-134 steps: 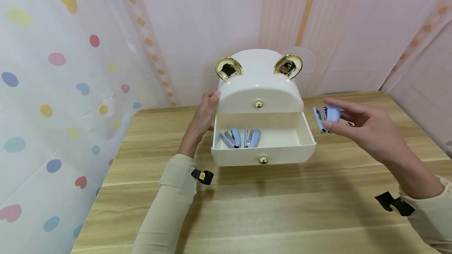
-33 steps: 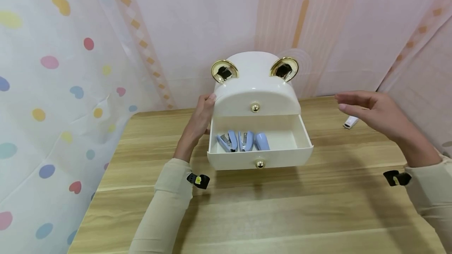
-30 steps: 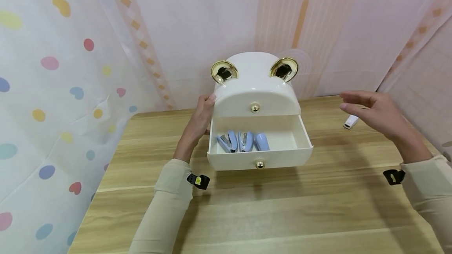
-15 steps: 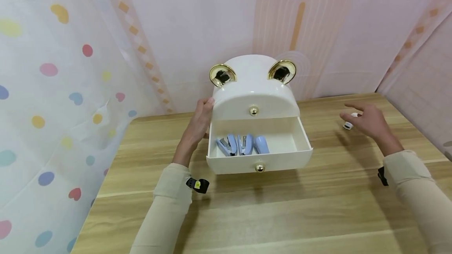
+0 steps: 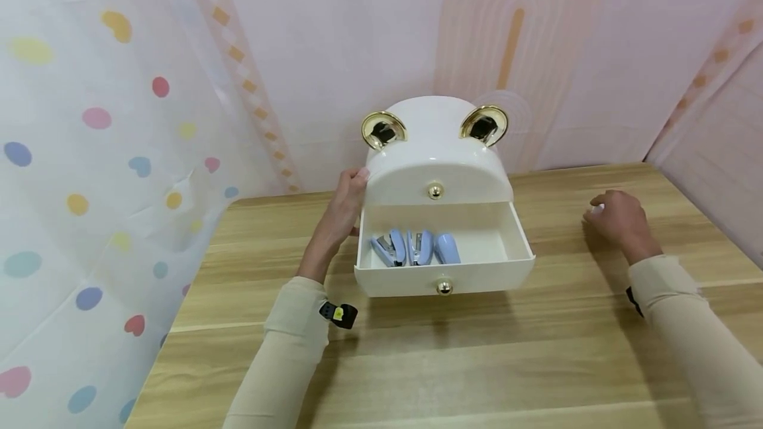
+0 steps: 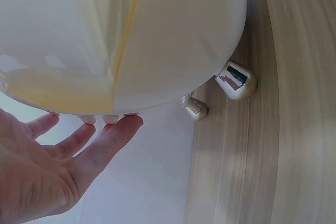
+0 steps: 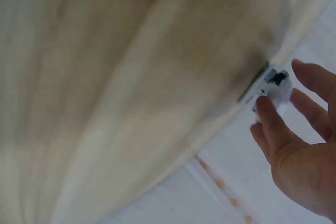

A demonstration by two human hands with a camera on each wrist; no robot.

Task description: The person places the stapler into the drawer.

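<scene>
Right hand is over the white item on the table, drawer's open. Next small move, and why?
Probably close the right hand on the small white item and lift it. The fingers sit around it but do not plainly grip yet. The drawer is open with room beside the three blue staplers, and the left hand rests against the organizer.

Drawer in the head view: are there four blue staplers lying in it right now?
No. The open drawer holds three blue staplers, side by side in its left half; the right half is bare.
</scene>
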